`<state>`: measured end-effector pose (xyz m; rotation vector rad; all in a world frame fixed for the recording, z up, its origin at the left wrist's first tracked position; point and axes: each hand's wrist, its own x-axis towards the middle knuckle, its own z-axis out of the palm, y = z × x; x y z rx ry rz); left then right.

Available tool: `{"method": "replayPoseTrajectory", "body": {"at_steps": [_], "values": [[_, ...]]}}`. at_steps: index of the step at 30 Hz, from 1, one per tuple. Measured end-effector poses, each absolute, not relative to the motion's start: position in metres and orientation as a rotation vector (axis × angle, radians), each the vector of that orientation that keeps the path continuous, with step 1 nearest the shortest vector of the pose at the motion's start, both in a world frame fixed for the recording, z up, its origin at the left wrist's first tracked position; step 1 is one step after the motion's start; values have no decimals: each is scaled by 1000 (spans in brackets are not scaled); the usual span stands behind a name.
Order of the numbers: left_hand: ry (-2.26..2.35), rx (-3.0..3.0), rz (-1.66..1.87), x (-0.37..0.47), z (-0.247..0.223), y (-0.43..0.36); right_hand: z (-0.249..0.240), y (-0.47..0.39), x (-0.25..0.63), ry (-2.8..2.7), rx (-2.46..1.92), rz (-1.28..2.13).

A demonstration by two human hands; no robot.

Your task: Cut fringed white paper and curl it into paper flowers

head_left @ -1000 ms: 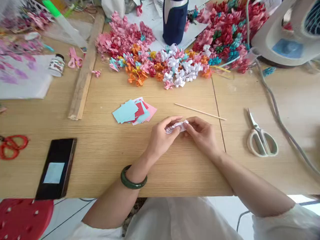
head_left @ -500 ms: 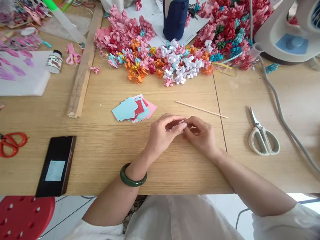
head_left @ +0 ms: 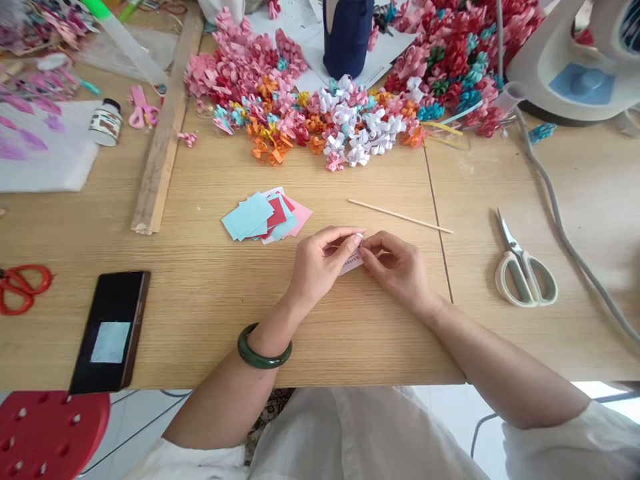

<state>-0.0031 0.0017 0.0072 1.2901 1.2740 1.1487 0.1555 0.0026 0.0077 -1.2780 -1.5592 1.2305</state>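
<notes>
The left hand (head_left: 317, 261) pinches a little white paper (head_left: 352, 263) between its thumb and fingers, right in the middle of the picture; the right hand (head_left: 397, 270) has its thumb and finger pinched together at the paper's right end; a green bangle (head_left: 264, 357) is on the left arm. Blue, red and pink cards (head_left: 250, 217) lie in a messy pile, up and left of the hands; a thin stick (head_left: 400, 215) lies just above the right hand; white scissors (head_left: 526, 277) lie at the right side; lots of paper flowers (head_left: 367, 137) fill the top middle.
</notes>
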Motion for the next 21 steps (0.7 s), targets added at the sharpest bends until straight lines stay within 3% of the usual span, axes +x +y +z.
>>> {"method": "replayPoseTrajectory", "body": {"at_steps": [8, 21], "values": [[1213, 976, 1218, -2, 8, 5, 4, 6, 157, -1522, -1315, 1318], [1167, 988, 1259, -3, 7, 5, 11, 7, 157, -1566, -1356, 1216]]}}
